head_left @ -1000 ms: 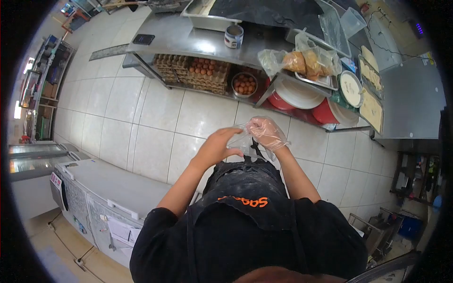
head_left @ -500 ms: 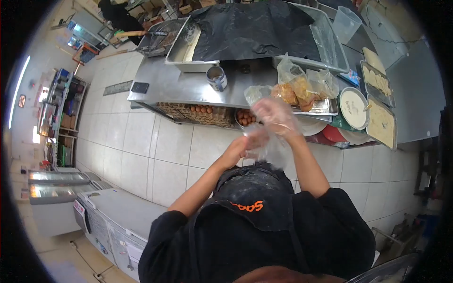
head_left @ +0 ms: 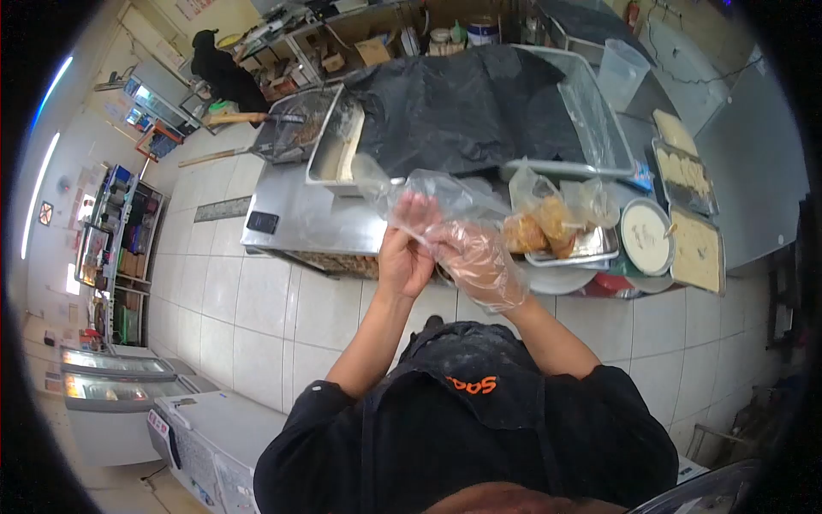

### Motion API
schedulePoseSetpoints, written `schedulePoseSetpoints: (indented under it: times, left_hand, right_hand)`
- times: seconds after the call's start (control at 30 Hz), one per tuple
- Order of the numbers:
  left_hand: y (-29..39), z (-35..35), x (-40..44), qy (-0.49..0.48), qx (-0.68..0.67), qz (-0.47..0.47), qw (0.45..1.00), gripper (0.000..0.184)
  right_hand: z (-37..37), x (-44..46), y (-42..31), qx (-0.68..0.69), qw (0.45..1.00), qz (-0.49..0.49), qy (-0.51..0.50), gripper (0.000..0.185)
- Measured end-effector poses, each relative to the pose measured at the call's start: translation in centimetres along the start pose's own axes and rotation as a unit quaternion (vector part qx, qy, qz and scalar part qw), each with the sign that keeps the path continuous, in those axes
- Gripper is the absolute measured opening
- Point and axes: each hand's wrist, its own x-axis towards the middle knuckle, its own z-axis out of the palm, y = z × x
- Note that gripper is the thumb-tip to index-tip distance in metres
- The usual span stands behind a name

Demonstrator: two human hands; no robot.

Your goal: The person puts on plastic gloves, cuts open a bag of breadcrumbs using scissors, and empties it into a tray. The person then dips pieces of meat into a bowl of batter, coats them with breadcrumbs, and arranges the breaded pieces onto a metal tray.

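My right hand (head_left: 476, 261) wears a clear plastic glove and pinches the cuff of a second clear glove (head_left: 445, 187). My left hand (head_left: 408, 248) is bare, palm up, with its fingertips inside the opening of that second glove and its fingers stretched out. Both hands are raised side by side in front of the steel table (head_left: 317, 224). Beyond them a black plastic sheet (head_left: 467, 107) covers large trays. Bags of orange-brown food (head_left: 548, 227) sit on a small tray to the right of my right hand.
A phone (head_left: 262, 222) lies at the table's left corner. To the right are a round white-topped tub (head_left: 646, 237), dough trays (head_left: 695, 248) and a clear jug (head_left: 622, 75). A person in black (head_left: 224, 73) stands at the far left. A chest freezer (head_left: 223, 437) is at lower left.
Both hands have risen toward the table. The left fingers have entered the loose glove's opening. The view has tilted up, showing more of the room and the person at the back.
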Motion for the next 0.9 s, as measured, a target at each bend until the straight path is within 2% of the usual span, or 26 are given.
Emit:
schedulePoseSetpoints:
  times: [0.03, 0.1, 0.13, 0.17, 0.23, 0.27, 0.33, 0.37, 0.4, 0.43, 0.47, 0.53, 0.63, 0.67, 0.7, 0.77, 0.8, 0.83, 0.9]
  left_hand:
    - [0.5, -0.6, 0.9, -0.010, -0.003, 0.006, 1.000, 0.042]
    - [1.7, -1.5, 2.3, -0.186, -0.066, -0.006, 0.980, 0.044]
    - [3.0, -0.6, 2.4, -0.224, -0.031, -0.008, 0.974, 0.063]
    - [4.5, 0.6, 2.5, -0.226, -0.032, -0.005, 0.974, 0.063]
    - [7.2, 3.0, 2.7, -0.312, 0.019, -0.001, 0.950, 0.076]
    - [8.3, 3.0, 3.1, -0.311, 0.017, -0.003, 0.950, 0.076]
    - [10.3, 2.3, 3.8, -0.297, 0.022, 0.092, 0.950, 0.087]
    - [11.2, 1.9, 3.9, -0.295, 0.018, 0.089, 0.951, 0.087]
    - [12.0, 1.4, 4.0, -0.204, 0.037, 0.109, 0.972, 0.091]
    - [12.6, 0.9, 4.0, -0.109, 0.056, 0.127, 0.984, 0.096]
    - [13.0, 0.4, 4.0, -0.104, 0.051, 0.123, 0.986, 0.096]
    - [13.8, -0.6, 4.1, 0.116, 0.169, 0.216, 0.954, 0.098]
    - [14.8, -5.0, 4.3, 0.139, 0.081, 0.181, 0.970, 0.090]
    - [15.4, -5.8, 4.0, 0.112, 0.013, 0.137, 0.984, 0.085]
    - [16.0, -6.4, 4.0, 0.116, 0.009, 0.135, 0.984, 0.085]
    - [17.3, -7.7, 4.1, -0.031, -0.034, 0.149, 0.988, 0.083]
    - [17.8, -8.2, 4.2, 0.025, -0.071, 0.214, 0.974, 0.075]
    - [19.1, -9.2, 4.1, 0.028, -0.074, 0.212, 0.974, 0.075]
    - [22.1, -11.4, 4.1, -0.133, -0.092, 0.217, 0.963, 0.062]
  right_hand:
    - [0.1, 0.9, -0.2, -0.006, 1.000, -0.011, 0.000, 0.012]
    - [0.5, 2.4, -0.4, 0.042, 0.998, -0.044, -0.034, 0.012]
    - [1.0, 3.0, -1.1, 0.028, 0.998, -0.055, -0.032, 0.011]
    - [1.9, 3.7, -1.3, 0.026, 0.997, -0.058, -0.033, 0.011]
    - [3.7, 4.6, -1.5, 0.056, 0.993, -0.068, -0.079, 0.009]
    - [4.7, 4.9, -1.2, 0.062, 0.988, -0.104, -0.096, 0.013]
    - [7.0, 5.2, -1.0, 0.070, 0.983, -0.136, -0.099, 0.016]
    - [8.2, 5.4, -0.9, 0.080, 0.977, -0.170, -0.101, 0.019]
    - [9.2, 5.7, -1.0, 0.065, 0.972, -0.204, -0.100, 0.026]
    - [10.0, 6.0, -1.2, 0.064, 0.973, -0.199, -0.101, 0.026]
    - [10.7, 6.4, -1.6, 0.048, 0.972, -0.192, -0.125, 0.026]
    - [12.4, 6.8, -1.6, -0.003, 0.968, -0.175, -0.182, 0.026]
    - [16.4, 6.5, -0.1, 0.062, 0.968, -0.204, -0.134, 0.024]
    - [17.5, 6.5, -0.1, 0.056, 0.962, -0.225, -0.144, 0.024]
    - [18.5, 6.3, 0.1, 0.055, 0.963, -0.220, -0.148, 0.024]
    - [20.2, 5.8, 0.8, 0.139, 0.954, -0.204, -0.171, 0.023]
    - [19.8, 6.2, 0.7, 0.209, 0.945, -0.134, -0.212, 0.017]
    - [19.3, 6.6, 1.4, 0.208, 0.946, -0.129, -0.214, 0.017]
    - [17.1, 7.7, 3.8, 0.122, 0.940, -0.052, -0.315, 0.015]
